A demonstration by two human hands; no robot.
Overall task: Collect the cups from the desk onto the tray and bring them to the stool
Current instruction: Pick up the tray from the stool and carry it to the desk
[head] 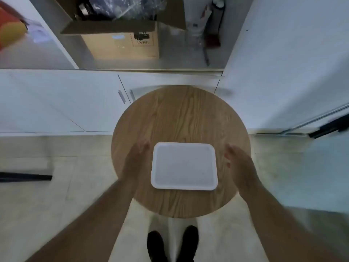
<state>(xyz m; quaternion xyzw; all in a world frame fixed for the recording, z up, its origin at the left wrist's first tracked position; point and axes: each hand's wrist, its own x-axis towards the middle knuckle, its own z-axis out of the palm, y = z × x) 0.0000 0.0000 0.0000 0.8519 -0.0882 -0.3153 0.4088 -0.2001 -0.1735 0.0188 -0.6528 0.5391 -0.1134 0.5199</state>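
A white rectangular tray (184,166) lies flat on the round wooden stool top (179,114), toward its near edge. Nothing rests on the tray. My left hand (137,159) hovers just left of the tray with its fingers apart, a small gap from the rim. My right hand (238,161) is just right of the tray, fingers loosely spread, also apart from the rim. Both hands are slightly blurred. No cups or desk are in view.
White cabinet doors (62,103) stand behind the stool. Above them a shelf holds an open cardboard box (122,44) with plastic wrap inside. A white wall (294,63) is at right. A dark bar (24,177) lies on the floor at left. My shoes (172,244) are below the stool.
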